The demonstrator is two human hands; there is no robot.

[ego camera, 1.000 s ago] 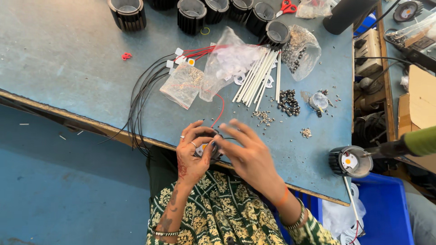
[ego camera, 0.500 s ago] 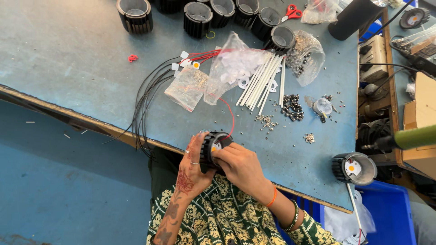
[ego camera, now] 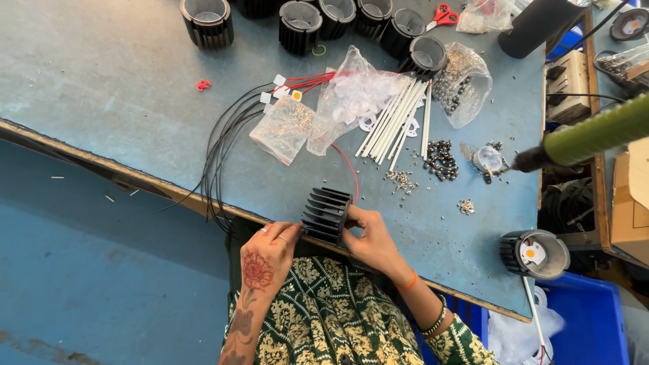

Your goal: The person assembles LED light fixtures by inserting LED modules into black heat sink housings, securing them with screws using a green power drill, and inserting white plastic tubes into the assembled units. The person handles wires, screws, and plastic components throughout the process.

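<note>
One scissors (ego camera: 443, 14), two hands (ego camera: 270, 253)

clear plastic bags (ego camera: 351, 101) mid-table, brown cardboard box (ego camera: 632, 196) at right edge

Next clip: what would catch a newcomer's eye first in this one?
Likely the black finned housing at the near table edge, gripped between the left hand and the right hand. Behind it, white rods fan out beside clear plastic bags, and a row of similar black housings lines the far edge of the blue table.
</note>
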